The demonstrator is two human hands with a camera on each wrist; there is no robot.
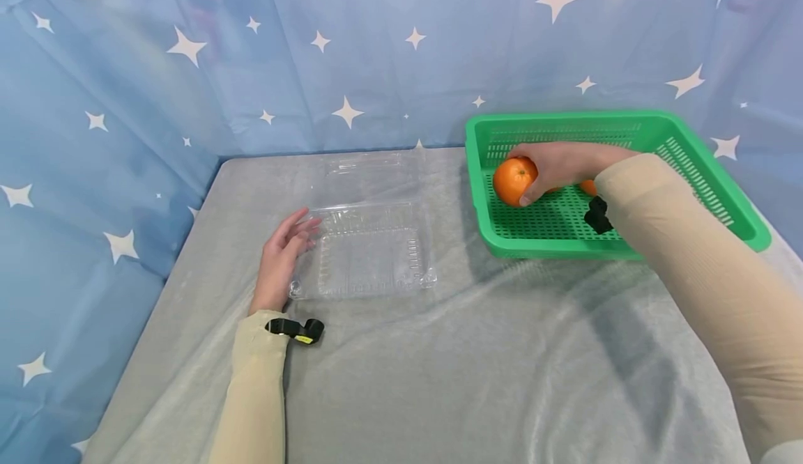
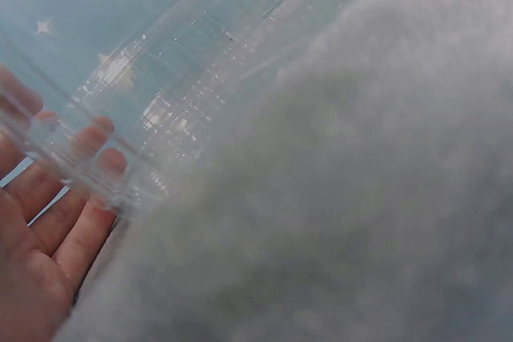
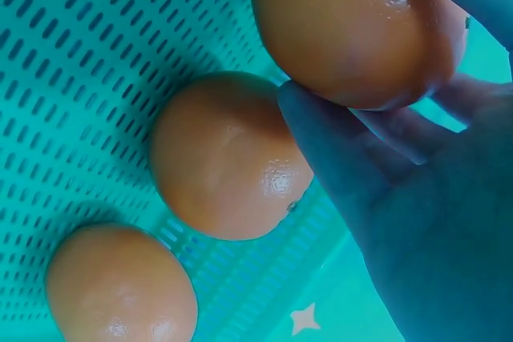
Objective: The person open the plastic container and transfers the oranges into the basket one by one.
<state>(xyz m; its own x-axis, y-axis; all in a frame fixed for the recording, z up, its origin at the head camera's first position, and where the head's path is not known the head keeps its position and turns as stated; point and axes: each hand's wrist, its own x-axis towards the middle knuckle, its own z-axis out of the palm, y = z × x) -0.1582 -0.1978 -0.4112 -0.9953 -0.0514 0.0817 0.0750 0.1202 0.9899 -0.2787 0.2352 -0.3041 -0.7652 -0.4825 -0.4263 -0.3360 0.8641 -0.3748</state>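
Observation:
My right hand point(image 1: 555, 164) reaches into the green basket point(image 1: 502, 246) and grips an orange point(image 1: 514, 182) between thumb and fingers, near the basket's left end. In the right wrist view, a second orange point(image 3: 224, 162) lies close by the fingertips and a third orange point(image 3: 120, 290) sits farther off. My left hand point(image 1: 280, 258) rests at the left side of a clear plastic clamshell box point(image 1: 366, 262), its fingers loosely extended along the wall. In the left wrist view, those fingers point(image 2: 84, 234) show behind the see-through wall.
The clamshell's lid point(image 1: 370, 178) lies folded back toward the curtain. A grey cloth point(image 1: 439, 380) covers the table. Blue curtains point(image 1: 376, 53) with white stars stand behind and to the left.

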